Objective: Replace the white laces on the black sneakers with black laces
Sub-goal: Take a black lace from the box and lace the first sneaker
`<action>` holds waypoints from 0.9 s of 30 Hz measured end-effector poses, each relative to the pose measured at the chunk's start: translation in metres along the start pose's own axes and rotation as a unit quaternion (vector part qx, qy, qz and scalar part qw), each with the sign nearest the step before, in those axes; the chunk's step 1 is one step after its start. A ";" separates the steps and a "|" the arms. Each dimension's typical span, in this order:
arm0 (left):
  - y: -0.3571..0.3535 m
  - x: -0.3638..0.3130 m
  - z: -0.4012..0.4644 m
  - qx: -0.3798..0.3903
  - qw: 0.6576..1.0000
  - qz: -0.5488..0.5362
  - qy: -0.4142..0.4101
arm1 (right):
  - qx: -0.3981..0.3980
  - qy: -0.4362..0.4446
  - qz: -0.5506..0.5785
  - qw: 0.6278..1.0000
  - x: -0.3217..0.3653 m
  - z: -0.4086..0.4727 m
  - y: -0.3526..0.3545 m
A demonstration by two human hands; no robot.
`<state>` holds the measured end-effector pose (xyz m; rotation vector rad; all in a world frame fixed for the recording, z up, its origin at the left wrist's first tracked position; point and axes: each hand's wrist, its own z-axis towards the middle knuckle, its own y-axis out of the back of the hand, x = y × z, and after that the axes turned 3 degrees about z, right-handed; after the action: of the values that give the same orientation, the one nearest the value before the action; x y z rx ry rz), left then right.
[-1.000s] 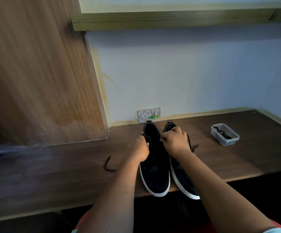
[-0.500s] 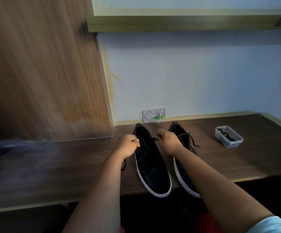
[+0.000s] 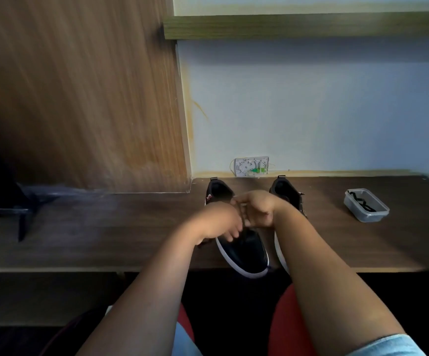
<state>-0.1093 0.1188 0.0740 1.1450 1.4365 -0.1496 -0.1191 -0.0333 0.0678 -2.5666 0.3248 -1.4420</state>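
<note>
Two black sneakers with white soles stand side by side on the dark wooden desk [image 3: 105,235], toes toward me. Over the lacing of the left sneaker [image 3: 244,250] my left hand [image 3: 221,222] and my right hand [image 3: 258,208] meet, fingers pinched on a thin black lace [image 3: 244,219] that runs between them. The right sneaker [image 3: 284,191] is mostly hidden behind my right forearm; only its heel and a strip of its sole show. No white lace is visible.
A clear plastic container [image 3: 366,209] holding black laces sits on the desk at the right. A white wall socket [image 3: 251,166] is behind the shoes. A wooden panel [image 3: 80,93] rises at the left, a shelf [image 3: 306,25] overhead. A dark stand [image 3: 23,214] sits far left.
My hands have come together over the left sneaker's lacing; before, they were apart at either side of its opening. The view has shifted, so everything sits further right.
</note>
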 end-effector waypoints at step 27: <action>0.001 0.019 0.072 -0.202 0.979 -0.017 0.008 | -0.288 0.180 -0.587 0.735 -0.029 0.019 0.024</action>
<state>-0.0546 0.0805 0.0403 0.7885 1.4212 0.1258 -0.1202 -0.0474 0.0278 -3.0323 -1.2860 -2.5388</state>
